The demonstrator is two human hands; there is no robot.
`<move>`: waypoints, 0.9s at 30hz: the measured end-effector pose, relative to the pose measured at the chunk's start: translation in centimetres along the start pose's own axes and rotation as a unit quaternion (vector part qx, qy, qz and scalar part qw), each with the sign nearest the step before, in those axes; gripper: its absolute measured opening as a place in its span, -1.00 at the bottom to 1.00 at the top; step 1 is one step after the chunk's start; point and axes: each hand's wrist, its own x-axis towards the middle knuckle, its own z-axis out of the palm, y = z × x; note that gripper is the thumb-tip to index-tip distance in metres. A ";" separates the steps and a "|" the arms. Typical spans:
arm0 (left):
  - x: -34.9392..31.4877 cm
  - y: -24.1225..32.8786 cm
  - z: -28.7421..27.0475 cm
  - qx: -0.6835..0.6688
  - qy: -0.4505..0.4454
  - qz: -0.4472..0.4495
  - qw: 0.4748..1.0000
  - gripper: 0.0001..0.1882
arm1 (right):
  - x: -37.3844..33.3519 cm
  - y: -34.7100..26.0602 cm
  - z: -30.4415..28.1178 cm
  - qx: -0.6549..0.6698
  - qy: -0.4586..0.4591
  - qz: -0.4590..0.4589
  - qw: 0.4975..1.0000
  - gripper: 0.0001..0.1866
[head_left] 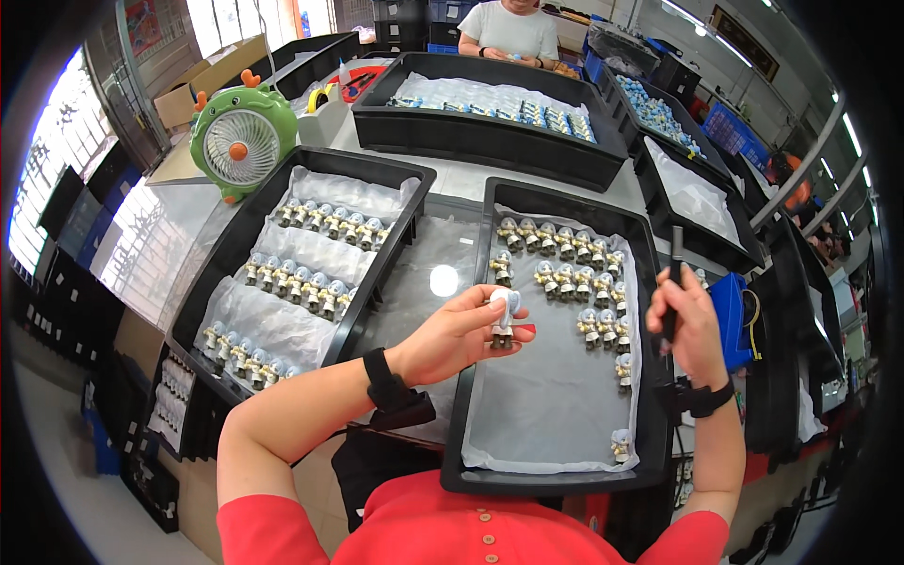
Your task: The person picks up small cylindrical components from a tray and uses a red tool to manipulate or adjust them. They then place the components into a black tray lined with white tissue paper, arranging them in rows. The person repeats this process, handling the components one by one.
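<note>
Pinched in the fingers of my left hand (pixel 450 334) is a small figurine (pixel 503 316) with a pale blue-white head and dark base, held upright over the left side of the near black tray (pixel 471 395). My right hand (pixel 689 325) grips a slim black pen-like tool (pixel 676 254), upright above that tray's right edge; its lower tip is blurred. Inside the tray, several similar figurines (pixel 567 243) stand in rows toward the far and right sides on a pale liner. One figurine (pixel 621 444) stands alone in the near right corner.
A second black tray (pixel 414 202) on the left holds three rows of figurines. Behind it stands a green fan (pixel 242 141). A larger black tray (pixel 490 141) with blue-white pieces lies farther back, and a person (pixel 508 33) works beyond it. At right is a blue box (pixel 732 320).
</note>
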 end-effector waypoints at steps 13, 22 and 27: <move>-0.1 -0.6 0.3 -0.043 0.014 0.019 0.999 -0.63 | 1.6 5.8 7.4 -0.082 -0.108 0.008 0.991 -0.79; -0.3 -0.2 0.2 -0.061 0.022 0.008 0.998 -0.60 | 2.0 3.9 5.7 -0.043 0.097 -0.211 0.972 -0.84; -0.1 -0.3 -0.2 -0.076 0.007 0.008 0.997 -0.60 | 2.0 3.3 4.1 0.086 0.069 -0.213 0.971 -0.69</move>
